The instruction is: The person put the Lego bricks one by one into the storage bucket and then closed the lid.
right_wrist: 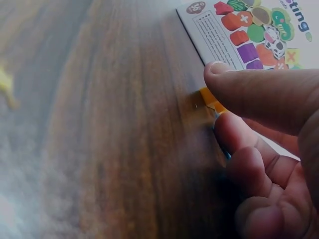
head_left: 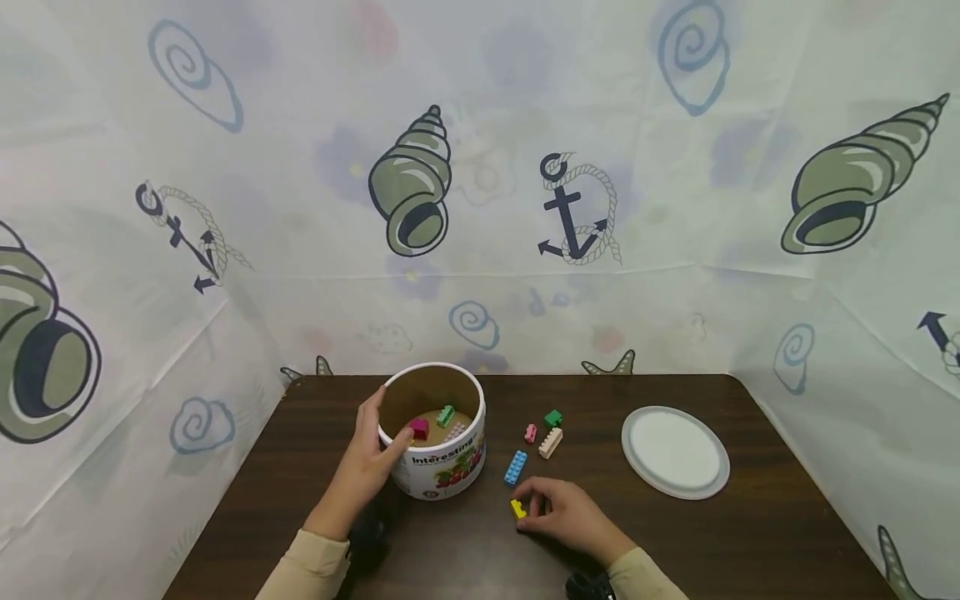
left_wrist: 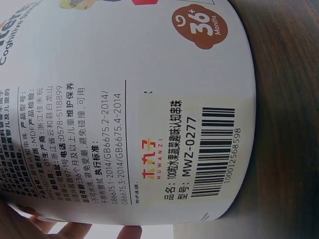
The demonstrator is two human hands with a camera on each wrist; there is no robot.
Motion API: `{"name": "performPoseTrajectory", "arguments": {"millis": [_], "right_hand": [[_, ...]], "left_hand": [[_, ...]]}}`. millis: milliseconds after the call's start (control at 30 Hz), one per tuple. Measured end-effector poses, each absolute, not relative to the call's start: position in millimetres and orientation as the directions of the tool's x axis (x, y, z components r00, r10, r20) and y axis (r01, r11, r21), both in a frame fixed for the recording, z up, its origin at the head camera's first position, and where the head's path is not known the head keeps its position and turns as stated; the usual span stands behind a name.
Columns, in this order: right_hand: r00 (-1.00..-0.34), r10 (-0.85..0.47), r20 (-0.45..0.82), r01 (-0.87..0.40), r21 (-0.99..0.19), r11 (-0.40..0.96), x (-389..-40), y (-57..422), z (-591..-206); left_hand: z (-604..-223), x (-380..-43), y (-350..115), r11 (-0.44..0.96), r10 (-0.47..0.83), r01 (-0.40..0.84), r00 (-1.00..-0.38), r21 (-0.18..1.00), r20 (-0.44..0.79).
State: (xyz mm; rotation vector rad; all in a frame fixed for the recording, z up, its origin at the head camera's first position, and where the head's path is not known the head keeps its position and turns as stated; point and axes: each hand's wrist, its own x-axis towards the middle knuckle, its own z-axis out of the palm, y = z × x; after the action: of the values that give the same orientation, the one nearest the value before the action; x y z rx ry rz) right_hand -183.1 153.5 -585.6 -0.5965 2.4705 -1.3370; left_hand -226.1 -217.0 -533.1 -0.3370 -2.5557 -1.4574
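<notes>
A white printed tub (head_left: 408,478) stands tilted a little on the table, its mouth towards the head camera. My left hand (head_left: 362,471) grips its rim, thumb over the near edge and fingers on the outer left side. Inside lie a magenta block (head_left: 420,428), a green block (head_left: 446,416) and a pale pink block (head_left: 455,432). My right hand (head_left: 566,514) pinches a small yellow toy brick (head_left: 517,509) between thumb and index finger, low over the table. Just beyond it lies a blue brick (head_left: 515,467). The left wrist view shows the tub's label (left_wrist: 199,149).
Past the blue brick, a beige brick (head_left: 551,443), a small pink brick (head_left: 530,432) and a dark green brick (head_left: 553,418) lie close together. A round white lid (head_left: 675,452) rests at the right of the dark wooden table (head_left: 780,517). Patterned cloth (head_left: 510,208) hangs behind.
</notes>
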Motion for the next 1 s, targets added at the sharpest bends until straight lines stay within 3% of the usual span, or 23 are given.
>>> {"name": "performPoseTrajectory", "arguments": {"millis": [233, 433, 667, 800, 1000], "right_hand": [[-0.902, -0.429, -0.055, -0.164, -0.873, 0.459, -181.2, 156.1, -588.4], [-0.924, -0.368, -0.108, -0.017, -0.947, 0.321, -182.9, 162.5, -591.9], [-0.917, -0.372, -0.140, 0.062, -0.975, 0.213, -186.7, 155.7, -584.7], [-0.926, -0.355, -0.130, 0.072, -0.982, 0.173, -190.2, 148.7, -563.2], [-0.937, -0.343, -0.070, 0.061, -0.997, 0.037, -204.9, 129.2, -501.4]], "left_hand": [[-532.4, -223.3, -214.9, 0.477, 0.112, 0.288, -0.957, 0.830, 0.268], [-535.1, -225.4, -211.4, 0.473, 0.117, 0.285, -0.958, 0.834, 0.261], [-537.9, -222.5, -213.0, 0.466, 0.102, 0.270, -0.962, 0.843, 0.252], [-539.0, -220.7, -214.9, 0.470, 0.104, 0.261, -0.965, 0.843, 0.241], [-534.7, -224.1, -218.3, 0.477, 0.107, 0.299, -0.953, 0.827, 0.283]]}}
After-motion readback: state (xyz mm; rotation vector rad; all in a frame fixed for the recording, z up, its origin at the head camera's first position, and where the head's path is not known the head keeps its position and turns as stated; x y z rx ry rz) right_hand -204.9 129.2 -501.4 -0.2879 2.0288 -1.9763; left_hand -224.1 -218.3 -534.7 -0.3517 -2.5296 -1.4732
